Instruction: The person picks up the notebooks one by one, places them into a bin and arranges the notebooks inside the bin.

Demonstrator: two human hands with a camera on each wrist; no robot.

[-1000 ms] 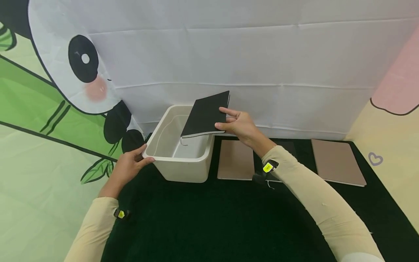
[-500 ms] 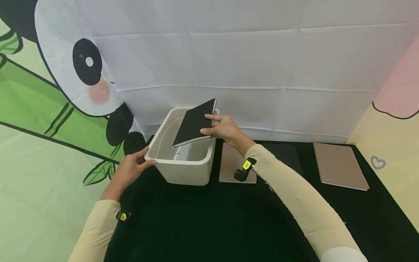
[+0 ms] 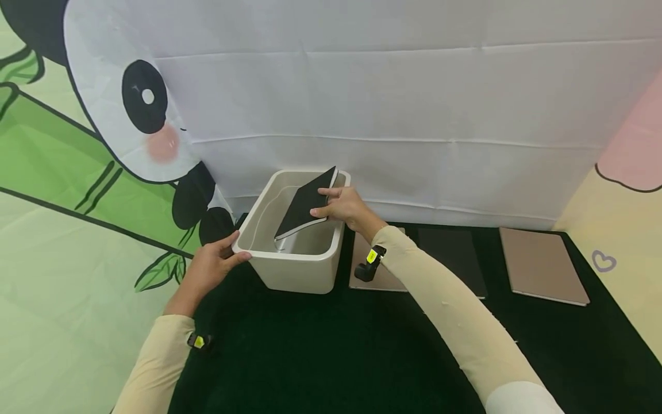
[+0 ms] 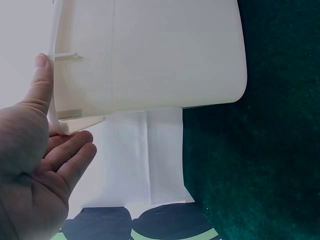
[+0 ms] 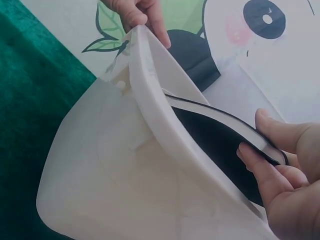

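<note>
A black notebook with pale page edges slants down into a white plastic bin. Its lower left part lies below the rim, while its upper right corner stands above it. My right hand pinches the notebook along its right edge, over the bin's right side. The right wrist view shows the thumb on one cover, fingers of the right hand on the other, and the notebook slightly bowed. At the bin's front left corner my left hand grips the rim, its thumb against the bin's front.
Right of the bin lie a brown notebook partly behind my right wrist, a black notebook, and another brown notebook. They rest on a dark green cloth. Behind the bin rises a white printed backdrop.
My right hand has moved left and down with the black notebook, which has gone from above the bin to partly inside it, tilting more steeply. My left hand has kept its grip on the rim.
</note>
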